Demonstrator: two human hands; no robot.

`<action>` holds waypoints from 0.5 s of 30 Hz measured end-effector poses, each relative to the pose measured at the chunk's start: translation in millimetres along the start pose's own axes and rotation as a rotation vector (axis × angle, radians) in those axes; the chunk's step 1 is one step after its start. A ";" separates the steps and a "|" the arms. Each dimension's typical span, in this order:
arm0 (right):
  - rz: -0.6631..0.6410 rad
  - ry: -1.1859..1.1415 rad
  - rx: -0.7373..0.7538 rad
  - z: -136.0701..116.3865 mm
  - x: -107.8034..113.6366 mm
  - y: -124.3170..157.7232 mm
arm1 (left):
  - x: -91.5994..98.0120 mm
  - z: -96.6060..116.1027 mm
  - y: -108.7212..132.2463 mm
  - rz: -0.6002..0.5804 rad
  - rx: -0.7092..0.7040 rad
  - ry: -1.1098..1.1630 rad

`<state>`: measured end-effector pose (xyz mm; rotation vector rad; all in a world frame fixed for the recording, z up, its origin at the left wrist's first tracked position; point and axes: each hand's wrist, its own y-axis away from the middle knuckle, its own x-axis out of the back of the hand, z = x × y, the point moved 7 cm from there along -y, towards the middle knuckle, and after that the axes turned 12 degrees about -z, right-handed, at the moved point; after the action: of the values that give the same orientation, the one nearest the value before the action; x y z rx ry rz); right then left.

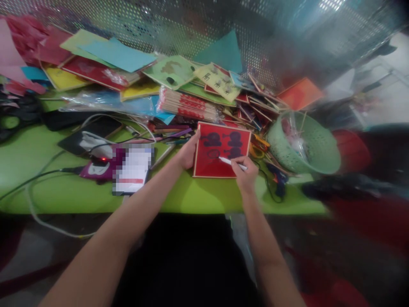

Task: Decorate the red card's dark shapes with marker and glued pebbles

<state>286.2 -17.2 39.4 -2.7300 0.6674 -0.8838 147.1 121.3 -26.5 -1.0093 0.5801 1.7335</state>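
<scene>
A red board (207, 168) with light wooden edging lies near the front of the green table, bearing dark drawn shapes in two rows. My left hand (191, 150) grips its left edge, the thumb along the border. Pinched in my right hand (245, 171) is a white marker pen (225, 160), its tip at the lower-left shape, which shows as an outline while the others look filled in. What the shapes depict is too blurred to tell.
Left of the board are a phone (132, 170), partly pixelated, and a purple power strip (97, 169) with cables. A green basket (275, 145), orange-handled scissors (260, 143) and a glue gun (278, 177) are on the right. Bundled sticks (188, 104) and coloured boards (171, 72) pile up behind.
</scene>
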 end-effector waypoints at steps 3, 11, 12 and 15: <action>0.010 0.007 0.003 -0.2 -0.1 0.0 | 0.9 -0.1 -0.1 -0.001 0.000 0.000; 0.012 -0.031 0.003 0.2 -0.1 0.6 | 11.6 -1.7 -0.2 0.044 -0.012 0.001; 0.011 -0.031 -0.002 0.6 -0.2 0.7 | 12.7 -2.1 -0.4 0.040 -0.013 0.005; 0.011 -0.034 -0.003 0.4 -0.4 0.5 | 14.3 -3.1 -0.7 0.022 -0.005 0.018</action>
<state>285.9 -17.5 38.7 -2.7344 0.6774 -0.8325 146.8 126.7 -40.2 -1.0266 0.6002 1.7472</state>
